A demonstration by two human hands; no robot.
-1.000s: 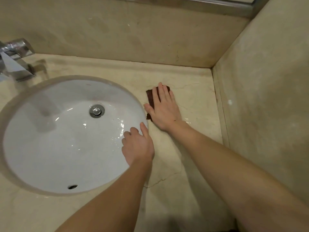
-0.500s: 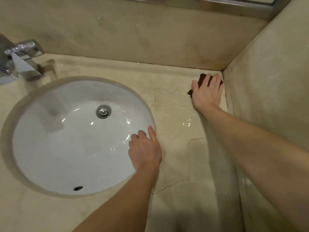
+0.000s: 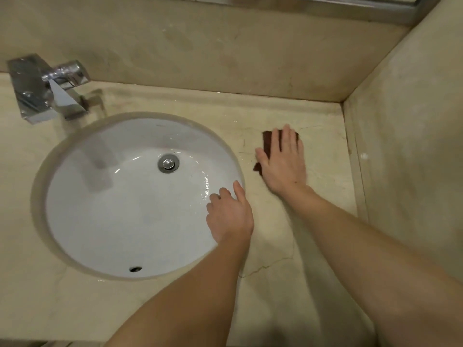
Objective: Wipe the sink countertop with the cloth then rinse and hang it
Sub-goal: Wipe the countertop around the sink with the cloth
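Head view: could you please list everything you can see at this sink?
countertop: one, beige marble, around the sink
sink: one, white, set into the countertop, left
drain: one, silver, in the sink's bottom
faucet: one, chrome, far left behind the sink
cloth: one, dark brown, on the countertop right of the sink
back wall: one, beige, behind
side wall: one, beige, right
left hand: on the sink's right rim, fingers curled over it
right hand: pressing flat on the cloth
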